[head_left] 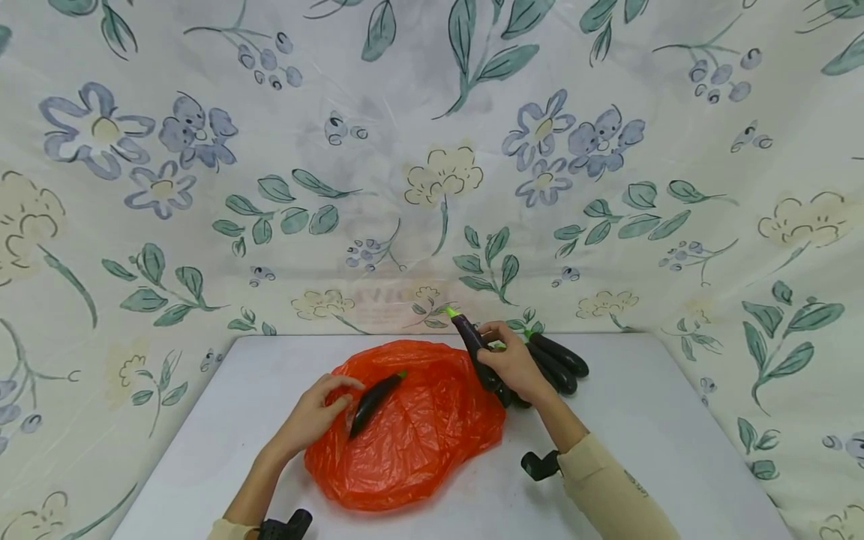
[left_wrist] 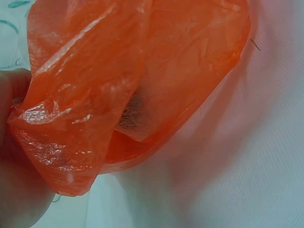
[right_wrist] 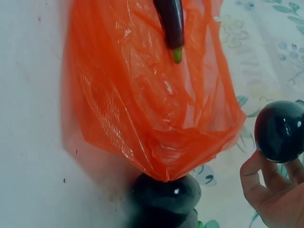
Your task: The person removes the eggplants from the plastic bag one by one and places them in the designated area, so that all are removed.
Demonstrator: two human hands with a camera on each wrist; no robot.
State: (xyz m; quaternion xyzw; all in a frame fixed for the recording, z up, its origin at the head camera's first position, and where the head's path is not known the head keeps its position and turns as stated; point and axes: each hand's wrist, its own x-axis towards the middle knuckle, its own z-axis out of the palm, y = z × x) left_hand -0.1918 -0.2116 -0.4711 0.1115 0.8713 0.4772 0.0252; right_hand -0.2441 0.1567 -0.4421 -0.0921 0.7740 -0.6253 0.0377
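Observation:
A crumpled orange-red plastic bag lies spread in the middle of the white table. My left hand grips the bag's left edge; in the left wrist view the plastic bunches between thumb and fingers. One dark purple eggplant rests on the plastic beside those fingers, its green tip pointing away to the right. My right hand holds another eggplant over the bag's far right edge, green stem end up and to the left. In the right wrist view the rounded end of this eggplant sits above the fingertips.
Several more eggplants lie together right of the bag, near the table's far edge, partly behind my right hand. A floral cloth hangs behind the table. Black wrist cameras stick out from both wrists.

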